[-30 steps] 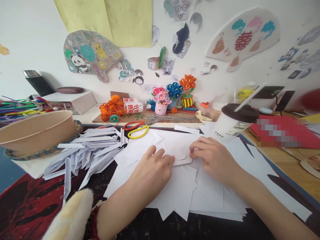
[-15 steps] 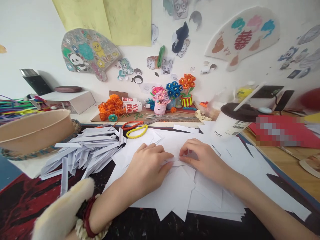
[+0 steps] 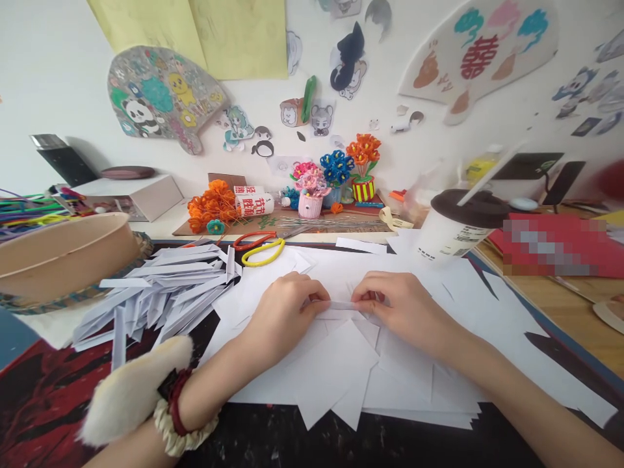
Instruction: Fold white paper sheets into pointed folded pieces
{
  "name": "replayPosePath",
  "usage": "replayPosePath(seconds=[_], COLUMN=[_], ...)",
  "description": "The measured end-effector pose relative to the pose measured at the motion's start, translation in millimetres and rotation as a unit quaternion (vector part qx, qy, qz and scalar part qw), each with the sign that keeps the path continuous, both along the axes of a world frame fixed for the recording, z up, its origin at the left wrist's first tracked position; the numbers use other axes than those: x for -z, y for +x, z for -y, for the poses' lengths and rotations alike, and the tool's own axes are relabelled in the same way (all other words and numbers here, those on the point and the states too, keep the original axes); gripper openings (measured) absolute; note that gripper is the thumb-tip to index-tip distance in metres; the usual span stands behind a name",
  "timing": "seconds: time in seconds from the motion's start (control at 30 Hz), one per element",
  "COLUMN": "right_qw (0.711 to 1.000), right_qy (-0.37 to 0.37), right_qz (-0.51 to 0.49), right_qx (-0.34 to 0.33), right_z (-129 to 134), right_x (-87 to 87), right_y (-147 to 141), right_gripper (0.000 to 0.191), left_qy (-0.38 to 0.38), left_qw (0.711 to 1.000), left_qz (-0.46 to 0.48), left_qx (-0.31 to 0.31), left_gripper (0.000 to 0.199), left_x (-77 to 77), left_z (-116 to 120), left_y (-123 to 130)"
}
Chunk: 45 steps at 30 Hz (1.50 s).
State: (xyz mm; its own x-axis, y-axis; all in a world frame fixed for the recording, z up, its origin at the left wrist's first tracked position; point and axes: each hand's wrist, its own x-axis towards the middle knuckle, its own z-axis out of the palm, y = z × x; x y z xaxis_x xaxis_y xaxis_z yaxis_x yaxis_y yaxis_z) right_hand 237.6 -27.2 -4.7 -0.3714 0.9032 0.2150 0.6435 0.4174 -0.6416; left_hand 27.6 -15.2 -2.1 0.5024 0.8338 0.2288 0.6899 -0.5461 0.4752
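Observation:
My left hand (image 3: pixel 295 309) and my right hand (image 3: pixel 397 305) pinch the two ends of a narrow folded paper strip (image 3: pixel 342 305), thumbs in front and fingers behind. The strip lies level just above loose white paper sheets (image 3: pixel 336 364), which are cut into pieces and overlap under both hands. To the left of my left hand is a heap of folded paper strips (image 3: pixel 166 279). Scissors (image 3: pixel 263 252) with one red and one yellow handle loop lie behind my left hand. Hair ties (image 3: pixel 182 416) and a fluffy cream-coloured piece (image 3: pixel 139 390) sit around my left wrist.
A lidded cup (image 3: pixel 453 224) with a straw stands at the back right. At the far left is a beige oval container (image 3: pixel 73 250). Craft flowers (image 3: pixel 214 201) and small flower pots (image 3: pixel 309 205) line the back ledge. A red packet (image 3: pixel 550 244) lies right.
My left fingers have closed from a spread pose into a pinch on the strip's left end. My right hand now pinches its right end. The camera view has shifted slightly.

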Motion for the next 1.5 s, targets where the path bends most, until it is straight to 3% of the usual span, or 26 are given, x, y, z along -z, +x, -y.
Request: replayPosePath(seconds=[0.23, 0.43, 0.67, 0.77, 0.97, 1.1, 1.17, 1.37, 1.5], right_qw=[0.999, 0.992, 0.964, 0.961, 0.966, 0.971, 0.975, 0.989, 0.996], right_qy=[0.023, 0.092, 0.213, 0.204, 0.178, 0.155, 0.149, 0.113, 0.064], right_qz=[0.036, 0.065, 0.115, 0.122, 0.115, 0.117, 0.11, 0.048, -0.002], right_qx=[-0.008, -0.055, -0.113, -0.14, -0.149, -0.137, -0.123, -0.088, -0.065], right_z=[0.3, 1.4, -0.1, 0.9, 0.9, -0.9, -0.8, 2.6, 2.8], right_x=[5.2, 6.8, 9.4, 7.2, 4.7, 3.9, 2.9, 0.4, 1.7], right_y=[1.2, 2.3, 9.9, 11.9, 12.6, 12.7, 12.1, 8.0, 5.4], right_gripper=[0.007, 0.017, 0.033, 0.034, 0.026, 0.014, 0.016, 0.02, 0.013], left_qy=[0.003, 0.008, 0.14, 0.179, 0.204, 0.241, 0.25, 0.144, 0.033], left_qw=[1.0, 0.999, 0.974, 0.951, 0.933, 0.926, 0.93, 0.984, 0.998], left_qz=[0.003, -0.01, -0.115, -0.178, -0.219, -0.219, -0.208, -0.068, 0.025], left_qx=[-0.007, 0.038, 0.134, 0.176, 0.2, 0.193, 0.172, 0.086, 0.054], left_gripper=[0.011, 0.007, 0.018, 0.019, 0.021, 0.021, 0.023, 0.016, 0.016], left_x=[0.8, -3.5, -5.4, -8.0, -8.4, -5.8, -5.2, -4.7, -7.2], left_z=[-1.0, -0.4, 1.1, 1.1, 0.3, 1.6, 2.7, 6.4, 6.5], left_y=[0.6, -3.6, -8.5, -12.2, -15.6, -12.9, -10.2, -5.4, -6.9])
